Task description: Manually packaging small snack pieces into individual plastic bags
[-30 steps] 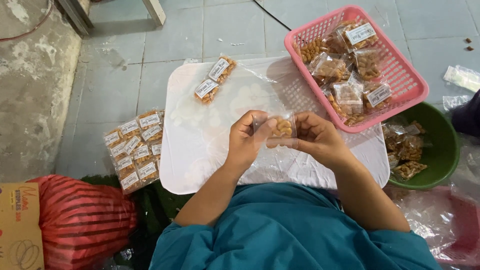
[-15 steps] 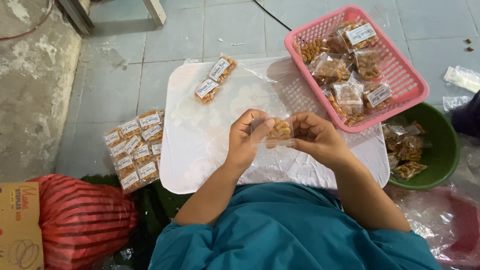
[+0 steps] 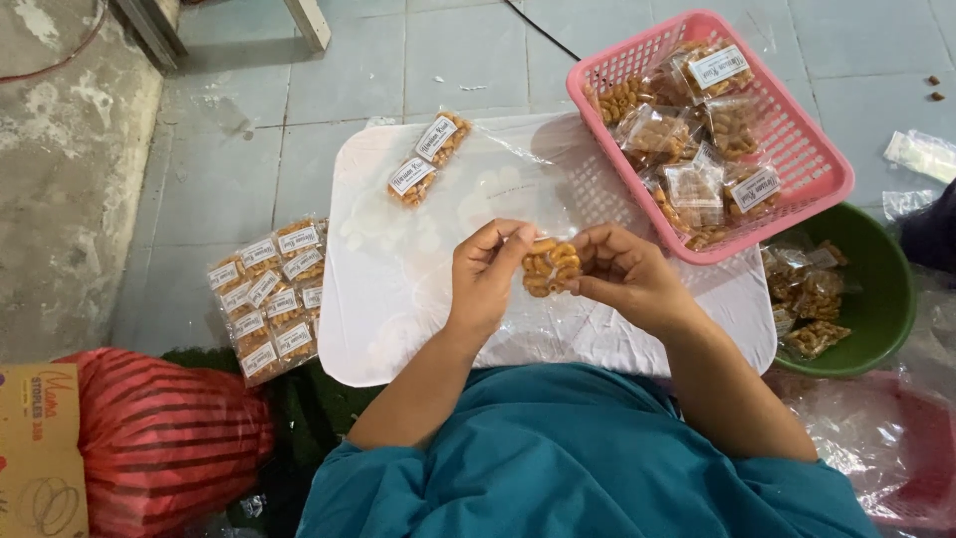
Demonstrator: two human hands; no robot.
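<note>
Head view: both hands (image 3: 558, 269) pinch a small snack packet (image 3: 550, 267) over the white board (image 3: 418, 299).

a small clear plastic packet of golden-brown curled snacks (image 3: 550, 267) sits pinched between the left hand (image 3: 485, 274) and right hand (image 3: 625, 275). it hangs just above the white table (image 3: 418, 299), near the table's middle, its contents bunched together.
</note>
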